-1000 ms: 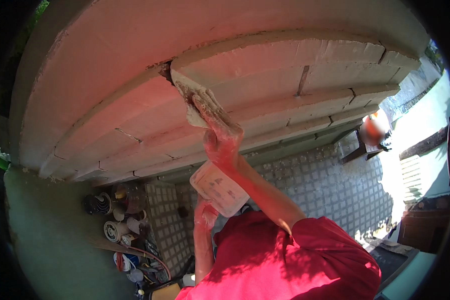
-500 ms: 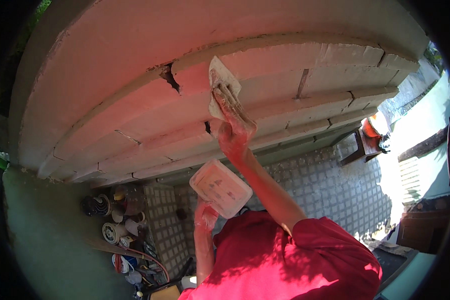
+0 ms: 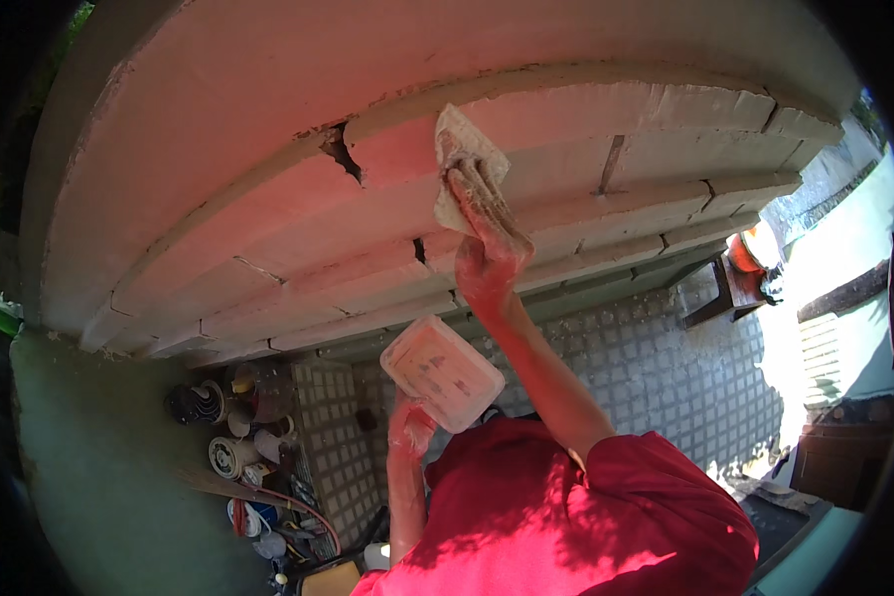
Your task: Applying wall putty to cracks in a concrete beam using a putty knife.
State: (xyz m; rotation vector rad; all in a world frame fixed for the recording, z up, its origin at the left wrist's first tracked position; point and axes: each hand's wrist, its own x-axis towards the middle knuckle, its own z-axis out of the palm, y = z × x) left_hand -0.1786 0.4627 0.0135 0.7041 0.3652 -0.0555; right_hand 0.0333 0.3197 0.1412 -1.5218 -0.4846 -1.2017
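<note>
In my right hand (image 3: 489,253), a thin, pale, angular sheet (image 3: 457,129) lies flat against the stepped moulding (image 3: 576,111) of a plastered wall. The fingers press on it, and both hand and sheet are smeared with whitish plaster. Lower down, near my chest, my left hand (image 3: 410,425) grips a rectangular translucent plastic tub (image 3: 445,375) by its near left edge. Pinkish-white smears with darker patches mark the tub. Left of my right hand, a dark jagged hole (image 3: 342,154) breaks the moulding, and a smaller gap (image 3: 419,250) shows below it.
Buckets (image 3: 230,457), a hose and assorted tools crowd the floor at the left, beside a green wall (image 3: 109,467). To the right stand a small wooden table (image 3: 730,290) and an orange bucket (image 3: 750,253). Patterned tiles (image 3: 656,368) cover the floor.
My right hand and the pale sheet have shifted slightly to the right along the moulding. The left hand keeps the tub in nearly the same place.
</note>
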